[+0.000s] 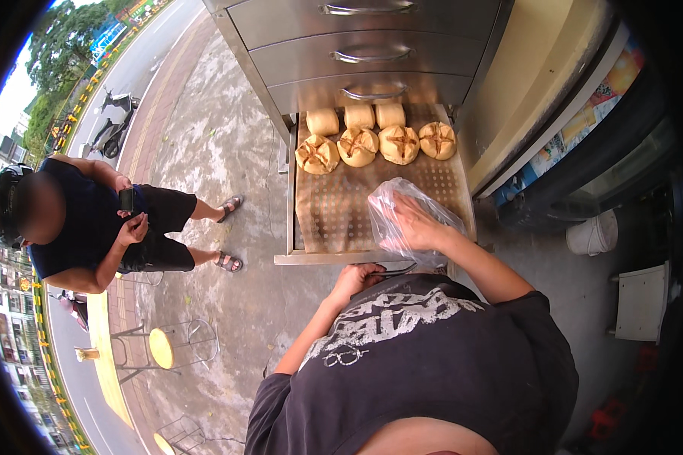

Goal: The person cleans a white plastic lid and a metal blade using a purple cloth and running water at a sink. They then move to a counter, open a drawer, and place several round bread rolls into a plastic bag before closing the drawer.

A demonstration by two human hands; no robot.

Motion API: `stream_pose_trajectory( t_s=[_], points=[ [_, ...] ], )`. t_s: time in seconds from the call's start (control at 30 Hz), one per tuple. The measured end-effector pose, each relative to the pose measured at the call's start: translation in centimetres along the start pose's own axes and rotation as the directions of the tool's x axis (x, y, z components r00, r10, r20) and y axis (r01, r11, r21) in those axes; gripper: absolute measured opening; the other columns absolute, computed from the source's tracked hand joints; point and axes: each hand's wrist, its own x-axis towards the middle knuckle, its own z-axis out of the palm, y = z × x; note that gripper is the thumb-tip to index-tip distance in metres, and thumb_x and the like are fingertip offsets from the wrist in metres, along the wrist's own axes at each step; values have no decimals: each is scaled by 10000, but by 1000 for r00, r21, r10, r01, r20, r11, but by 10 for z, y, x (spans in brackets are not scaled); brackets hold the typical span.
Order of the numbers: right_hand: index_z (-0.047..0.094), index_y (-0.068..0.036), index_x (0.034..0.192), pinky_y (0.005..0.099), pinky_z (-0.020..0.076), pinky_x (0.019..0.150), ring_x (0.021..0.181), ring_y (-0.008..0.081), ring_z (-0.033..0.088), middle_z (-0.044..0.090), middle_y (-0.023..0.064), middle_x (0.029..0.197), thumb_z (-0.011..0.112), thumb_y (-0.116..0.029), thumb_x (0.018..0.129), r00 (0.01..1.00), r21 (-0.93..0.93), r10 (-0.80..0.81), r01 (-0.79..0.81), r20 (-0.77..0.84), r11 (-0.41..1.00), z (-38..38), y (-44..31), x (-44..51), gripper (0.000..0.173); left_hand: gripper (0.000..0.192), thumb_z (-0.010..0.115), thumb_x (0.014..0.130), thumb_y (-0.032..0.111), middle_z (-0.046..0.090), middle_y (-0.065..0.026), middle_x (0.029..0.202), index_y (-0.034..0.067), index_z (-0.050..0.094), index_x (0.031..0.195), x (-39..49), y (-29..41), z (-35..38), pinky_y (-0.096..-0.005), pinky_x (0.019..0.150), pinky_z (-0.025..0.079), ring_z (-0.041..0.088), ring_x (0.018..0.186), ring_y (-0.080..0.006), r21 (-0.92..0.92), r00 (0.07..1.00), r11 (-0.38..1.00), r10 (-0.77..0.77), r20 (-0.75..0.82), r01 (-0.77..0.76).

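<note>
My right hand (412, 222) is inside or behind a clear plastic bag (382, 207), over the front of a pulled-out steamer drawer (341, 259); the film hides its exact grip. My left hand (359, 281) is at the drawer's front edge, its fingers curled round a dark, thin handle-like thing (395, 272), partly hidden by my shirt. On the perforated brown liner (341, 207) lie several round split-top buns (358, 146) in a row, and behind them 3 smooth cylindrical buns (359, 116).
Closed steel drawers (370, 57) rise above the open one. At the left a person (79, 222) in a helmet holds a phone (127, 201). A yellow-topped stool (161, 347) and table (105, 358) stand lower left. A white bucket (592, 233) and dark fridge (592, 170) are at right.
</note>
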Motion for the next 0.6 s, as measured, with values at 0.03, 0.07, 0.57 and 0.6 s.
stream_pose_trajectory(
  t_s=[0.03, 0.07, 0.57, 0.6],
  points=[
    [306, -83, 1401, 487, 221, 1076, 1303, 444, 243, 261, 275, 1395, 658, -448, 746, 1000, -5, 5, -5, -3, 1000, -1, 0, -1, 829, 211, 691, 751, 108, 668, -126, 890, 65, 669, 957, 1, -1, 1, -354, 720, 513, 649, 830, -292, -5, 1000, 1000, -2, 4, 2],
    [305, -86, 1402, 488, 223, 1075, 1300, 445, 246, 264, 275, 1392, 658, -448, 746, 1000, -5, 4, -4, -4, 1000, -1, 0, 0, 829, 212, 691, 752, 107, 668, -126, 889, 64, 668, 958, 0, 0, 0, -354, 720, 512, 649, 829, -292, -13, 1000, 1000, -13, 7, 14],
    [198, -164, 1450, 489, 244, 1066, 1283, 459, 268, 280, 289, 1372, 678, -412, 740, 999, 51, 39, -38, -23, 998, -8, -4, -2, 892, 199, 662, 764, 17, 675, -120, 889, 26, 657, 963, -1, 0, 1, -326, 733, 509, 659, 840, -239, -22, 999, 999, -42, 30, 42],
    [198, -164, 1450, 490, 243, 1067, 1284, 461, 265, 279, 293, 1372, 678, -412, 741, 999, 56, 40, -39, -24, 998, -8, -3, -2, 891, 200, 661, 765, 14, 675, -119, 890, 25, 656, 964, -1, -1, 1, -326, 732, 509, 659, 841, -238, -26, 999, 999, -44, 30, 45]
  ],
)
